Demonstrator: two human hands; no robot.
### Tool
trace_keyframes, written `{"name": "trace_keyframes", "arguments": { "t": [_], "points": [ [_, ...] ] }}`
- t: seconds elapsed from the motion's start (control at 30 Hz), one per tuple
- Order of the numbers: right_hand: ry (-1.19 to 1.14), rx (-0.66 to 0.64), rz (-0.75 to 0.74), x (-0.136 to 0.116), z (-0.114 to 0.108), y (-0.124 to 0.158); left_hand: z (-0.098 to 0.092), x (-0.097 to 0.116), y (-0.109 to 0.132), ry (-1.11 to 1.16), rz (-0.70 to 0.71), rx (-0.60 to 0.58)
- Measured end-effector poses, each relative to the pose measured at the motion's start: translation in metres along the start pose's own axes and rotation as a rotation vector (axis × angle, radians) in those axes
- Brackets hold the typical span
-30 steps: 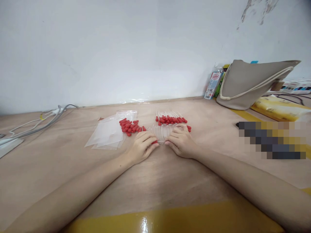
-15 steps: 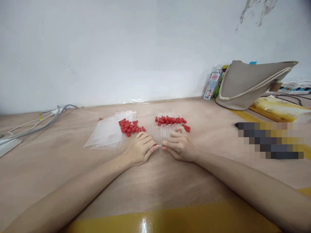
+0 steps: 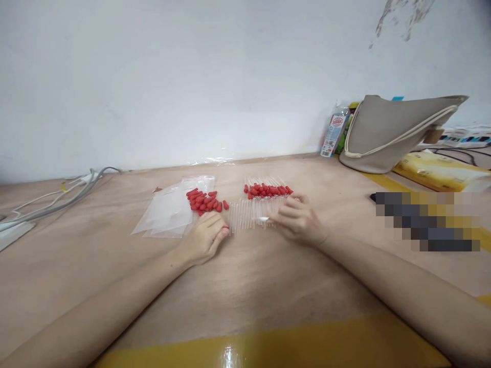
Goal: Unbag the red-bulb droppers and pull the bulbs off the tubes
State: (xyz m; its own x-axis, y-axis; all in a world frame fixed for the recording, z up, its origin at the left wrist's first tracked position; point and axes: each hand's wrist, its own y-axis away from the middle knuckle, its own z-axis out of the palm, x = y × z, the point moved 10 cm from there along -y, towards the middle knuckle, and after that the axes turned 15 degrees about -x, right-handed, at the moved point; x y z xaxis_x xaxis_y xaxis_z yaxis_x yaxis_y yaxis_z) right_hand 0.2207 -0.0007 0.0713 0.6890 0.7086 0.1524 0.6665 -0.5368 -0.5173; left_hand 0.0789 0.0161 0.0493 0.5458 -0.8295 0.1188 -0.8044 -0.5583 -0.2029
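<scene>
My left hand (image 3: 206, 236) is closed, with a bit of red rubber bulb showing at its fingertips, left of a row of clear glass tubes (image 3: 241, 214). My right hand (image 3: 301, 220), slightly blurred, is closed over the right end of that row. A bright, thin glass tube (image 3: 261, 219) sticks out leftward from its fingertips. Loose red rubber bulbs (image 3: 203, 201) lie in a pile beyond my left hand. Behind the tubes lie several droppers (image 3: 268, 190), their red bulbs towards me and their glass stems pointing away.
Clear plastic bags (image 3: 163, 212) lie flat at left, partly under the bulbs. Cables (image 3: 86, 186) run along the left. A bottle (image 3: 334, 133), a grey bag (image 3: 395, 133) and a yellow packet (image 3: 433, 171) stand or lie at back right. A pixelated dark object (image 3: 422, 222) lies at right.
My hands were together in front of the tubes, on a red bulb and a glass tube. They have moved apart, left hand leftward, right hand rightward and slightly away from me.
</scene>
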Motion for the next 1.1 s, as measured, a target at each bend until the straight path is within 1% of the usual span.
{"name": "trace_keyframes", "arguments": {
  "t": [0.07,0.13,0.2,0.33,0.5,0.7,0.8,0.87,0.93,1.0,1.03,1.1],
  "points": [
    [-0.02,0.056,0.195,0.029,-0.003,0.004,-0.004,-0.014,0.007,0.042,-0.093,0.016],
    [-0.039,0.079,0.351,0.051,-0.001,0.009,-0.004,-0.023,0.011,0.081,-0.168,0.0],
    [-0.058,0.044,0.431,0.06,0.006,0.011,-0.001,-0.025,0.009,0.108,-0.204,-0.02],
    [-0.093,-0.05,0.523,0.062,0.018,0.011,0.002,-0.024,0.0,0.138,-0.225,-0.005],
    [-0.081,-0.093,0.578,0.063,0.024,0.01,0.005,-0.022,-0.013,0.168,-0.231,0.01],
    [-0.076,-0.106,0.544,0.057,0.031,0.006,0.007,-0.013,-0.021,0.159,-0.222,0.018],
    [-0.085,-0.107,0.514,0.052,0.032,0.004,0.0,-0.015,-0.019,0.121,-0.238,0.04],
    [-0.098,-0.109,0.49,0.049,0.033,0.003,-0.012,-0.023,-0.016,0.099,-0.278,0.055],
    [-0.118,-0.122,0.468,0.047,0.035,0.003,-0.028,-0.038,-0.015,0.095,-0.34,0.058],
    [-0.139,-0.139,0.462,0.046,0.037,0.002,-0.045,-0.062,-0.015,0.091,-0.432,0.035],
    [-0.145,-0.141,0.464,0.046,0.037,0.002,-0.055,-0.077,-0.014,0.073,-0.486,0.043],
    [-0.149,-0.132,0.474,0.047,0.036,0.003,-0.069,-0.106,-0.015,0.073,-0.572,0.026]
  ]
}}
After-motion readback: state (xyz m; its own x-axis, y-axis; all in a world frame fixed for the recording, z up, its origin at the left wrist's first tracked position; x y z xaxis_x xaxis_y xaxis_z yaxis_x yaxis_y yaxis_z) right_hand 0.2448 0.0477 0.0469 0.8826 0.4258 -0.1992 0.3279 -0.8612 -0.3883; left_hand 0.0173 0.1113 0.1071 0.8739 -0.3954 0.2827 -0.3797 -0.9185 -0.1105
